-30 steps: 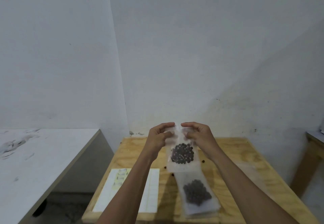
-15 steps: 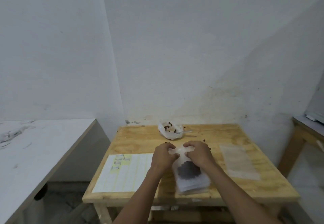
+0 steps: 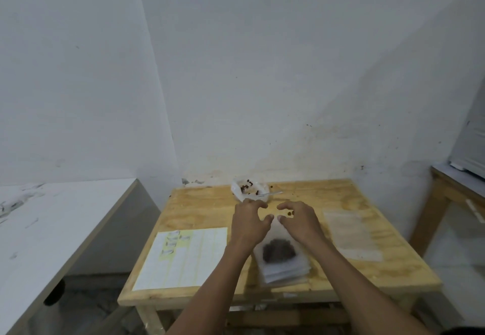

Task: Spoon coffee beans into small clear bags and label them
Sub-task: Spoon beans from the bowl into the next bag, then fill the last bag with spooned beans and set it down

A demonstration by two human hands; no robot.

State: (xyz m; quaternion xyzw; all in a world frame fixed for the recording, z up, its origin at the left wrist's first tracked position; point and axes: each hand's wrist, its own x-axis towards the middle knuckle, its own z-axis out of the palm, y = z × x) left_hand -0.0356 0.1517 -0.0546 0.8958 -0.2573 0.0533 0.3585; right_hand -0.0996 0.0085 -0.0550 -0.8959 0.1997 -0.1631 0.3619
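Room: white plastered walls meeting in a corner behind a plywood table (image 3: 199, 208); a white bench (image 3: 65, 219) stands to its left, another wooden table (image 3: 443, 190) to its right.
Head view, far edge: a clear bag of coffee beans (image 3: 249, 190) with a spoon (image 3: 273, 193) lying in it; loose beans scattered nearby.
Head view, left half: label sheet (image 3: 183, 256) lying flat, reaching the near edge.
Head view, near edge, middle: stack of filled bags (image 3: 282, 261), dark beans showing through the top one.
Head view, right half: flat empty bags (image 3: 350, 232).
Left hand (image 3: 249, 225): fingers loosely curled and spread, holding nothing, over the far end of the stack.
Right hand (image 3: 299, 223): likewise curled loosely, gripping nothing, just beside the left.
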